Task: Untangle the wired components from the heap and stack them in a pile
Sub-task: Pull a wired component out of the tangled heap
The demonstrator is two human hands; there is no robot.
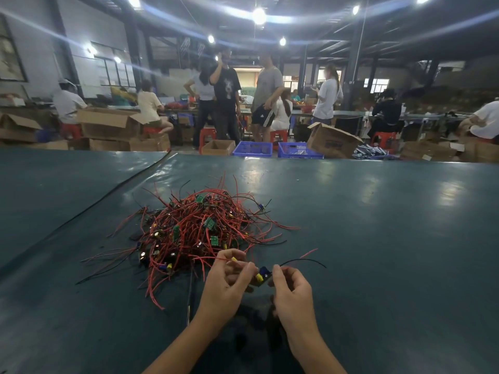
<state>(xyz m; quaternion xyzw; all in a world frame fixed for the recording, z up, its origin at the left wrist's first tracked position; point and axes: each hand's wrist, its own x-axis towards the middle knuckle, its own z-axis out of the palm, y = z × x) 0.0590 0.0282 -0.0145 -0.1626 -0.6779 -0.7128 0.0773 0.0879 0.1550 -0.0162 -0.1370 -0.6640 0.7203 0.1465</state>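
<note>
Closest in: left hand (226, 284) and right hand (290, 290), raised just above the table (378, 238), near each other, not touching. Between them, a wired component (261, 275): small dark board carrying one blue part and one yellow part. Pinched at its right edge by right thumb and forefinger; met on its left side by the left fingertips. No lettering legible on the board.

Higher in the left fingers, pinched: a yellow-tipped red wire (232, 259), trailing left into the tangle.

Right of the right hand: a black lead (305, 261) arcing free above the mat, with a red lead (309, 252) just above it.

Left of the left wrist: thin dark rod (190, 295), flat on the mat.

Just beyond the left fingertips: heap (194, 230) of red and black wires, green boards, yellow and blue parts, all knotted together.

Farther left: black cable (108, 195) slanting across the surface.

Past the far edge: two blue crates (252, 149); to their right a tilted cardboard box (333, 141), dark print on its side too blurred to read. Beyond, people (226, 90) standing, others seated on red stools (383, 137) among open cartons.
</note>
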